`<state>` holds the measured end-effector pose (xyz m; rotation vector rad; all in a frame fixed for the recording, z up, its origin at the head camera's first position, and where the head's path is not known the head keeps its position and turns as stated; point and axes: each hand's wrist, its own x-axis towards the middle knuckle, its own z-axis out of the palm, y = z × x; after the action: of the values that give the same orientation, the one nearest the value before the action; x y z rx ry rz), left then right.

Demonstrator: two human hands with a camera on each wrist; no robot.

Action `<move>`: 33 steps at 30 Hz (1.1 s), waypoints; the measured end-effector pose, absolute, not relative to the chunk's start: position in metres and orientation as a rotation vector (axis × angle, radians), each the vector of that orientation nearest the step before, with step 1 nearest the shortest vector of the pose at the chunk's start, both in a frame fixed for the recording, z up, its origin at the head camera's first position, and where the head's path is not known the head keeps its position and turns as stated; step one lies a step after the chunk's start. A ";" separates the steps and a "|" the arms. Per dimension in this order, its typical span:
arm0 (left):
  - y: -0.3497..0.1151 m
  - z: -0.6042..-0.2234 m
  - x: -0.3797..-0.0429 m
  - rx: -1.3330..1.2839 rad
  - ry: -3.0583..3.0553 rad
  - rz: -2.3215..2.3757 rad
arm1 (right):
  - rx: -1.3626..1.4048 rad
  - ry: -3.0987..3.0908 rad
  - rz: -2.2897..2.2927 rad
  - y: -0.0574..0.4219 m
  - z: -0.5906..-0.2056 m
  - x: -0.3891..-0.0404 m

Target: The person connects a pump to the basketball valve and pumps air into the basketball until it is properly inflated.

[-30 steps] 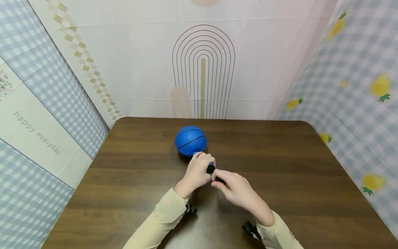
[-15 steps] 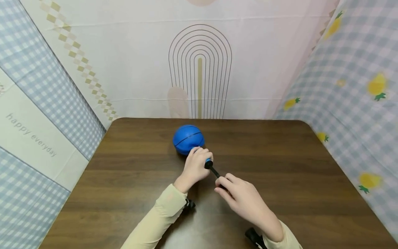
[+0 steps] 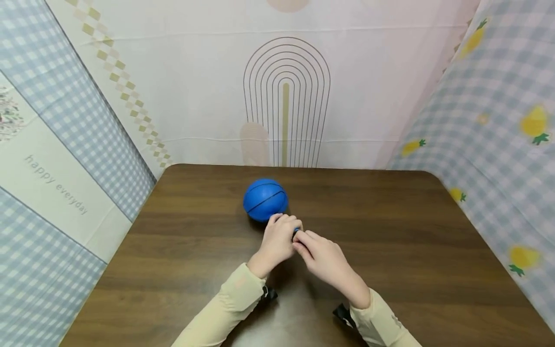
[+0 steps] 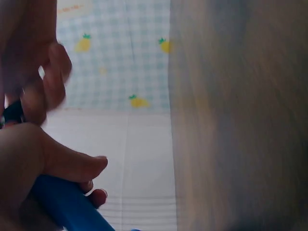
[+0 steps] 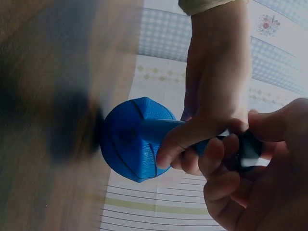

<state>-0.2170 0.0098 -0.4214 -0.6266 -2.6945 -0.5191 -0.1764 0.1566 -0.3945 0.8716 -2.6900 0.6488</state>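
Note:
A small blue basketball [image 3: 264, 198] with black seams sits on the table; the right wrist view shows its surface creased and somewhat angular. Joined to it is a hand pump with a blue barrel [image 5: 161, 131]. My left hand [image 3: 277, 241] grips this barrel just in front of the ball, thumb lying along it. Fingers of my right hand [image 3: 327, 260] curl round the pump's black handle [image 5: 250, 150], up against the left hand. From the head view most of the pump is hidden by both hands. The barrel [image 4: 70, 204] also crosses the bottom of the left wrist view.
The brown wooden table [image 3: 390, 231] has rounded far corners. Behind it hangs a pale cloth [image 3: 195, 96] with arch lines, and checked cloths hang at both sides, the right one [image 3: 485, 159] printed with yellow fruit. Black straps [image 3: 344, 315] circle the wrists.
Half a second ago my right hand had drawn the black rod out toward the lower right. Now the hand is back against my left hand and the rod is in. The left hand keeps its grip.

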 end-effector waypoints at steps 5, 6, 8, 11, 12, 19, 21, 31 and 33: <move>0.007 -0.426 -0.227 -0.633 -2.708 -0.520 | 0.880 -2.677 0.690 0.168 -0.381 -0.160; 0.006 -0.426 -0.229 -0.631 -2.703 -0.532 | 0.890 -2.663 0.696 0.171 -0.376 -0.155; 0.006 -0.426 -0.231 -0.622 -2.688 -0.554 | 0.906 -2.625 0.696 0.177 -0.368 -0.146; 0.008 -0.426 -0.231 -0.615 -2.670 -0.585 | 0.932 -2.572 0.672 0.183 -0.361 -0.139; 0.009 -0.425 -0.230 -0.616 -2.665 -0.597 | 0.935 -2.569 0.676 0.183 -0.361 -0.139; 0.018 -0.428 -0.213 -0.670 -2.622 -0.507 | 0.928 -2.726 0.751 0.173 -0.385 -0.166; 0.016 -0.430 -0.210 -0.696 -2.605 -0.441 | 0.943 -2.758 0.744 0.168 -0.394 -0.172; 0.009 -0.438 -0.226 -0.717 -2.566 -0.483 | 0.971 -2.714 0.732 0.180 -0.375 -0.146; 0.008 -0.437 -0.230 -0.702 -2.544 -0.527 | 0.990 -2.679 0.726 0.185 -0.367 -0.136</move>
<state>-0.2295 0.0081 -0.4367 -0.7016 -2.5445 -0.5266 -0.1362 0.1846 -0.3669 0.9897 -2.6790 0.7263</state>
